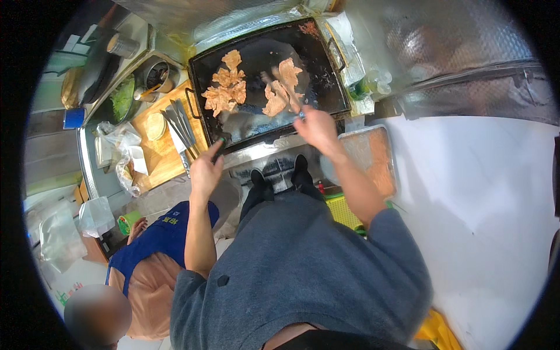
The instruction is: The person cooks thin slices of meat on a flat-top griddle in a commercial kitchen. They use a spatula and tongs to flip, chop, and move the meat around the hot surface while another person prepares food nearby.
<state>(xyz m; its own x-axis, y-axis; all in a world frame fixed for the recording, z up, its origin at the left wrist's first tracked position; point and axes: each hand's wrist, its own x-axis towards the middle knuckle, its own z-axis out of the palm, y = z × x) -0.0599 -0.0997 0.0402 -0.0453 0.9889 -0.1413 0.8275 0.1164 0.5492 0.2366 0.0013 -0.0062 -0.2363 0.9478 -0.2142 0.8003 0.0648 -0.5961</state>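
My right hand [318, 130] is closed around a long utensil [292, 97], blurred by motion, perhaps tongs. Its far end reaches the pale meat pieces [274, 101] on the right half of the black griddle [258, 120]. Several browner meat pieces [224, 94] lie on the griddle's left half. At the near left corner, my left hand [205, 173] grips a dark handle with a green tip [219, 151]. The rest of that tool is hard to make out against the griddle.
A wooden board [159, 162] at left bears round flatbreads [155, 126] and long metal utensils [180, 124]. Beyond stands a bowl of shredded greens [122, 100]. A tray of raw-looking meat [380, 162] lies right of the griddle. A person in a blue apron [162, 238] stands close at left.
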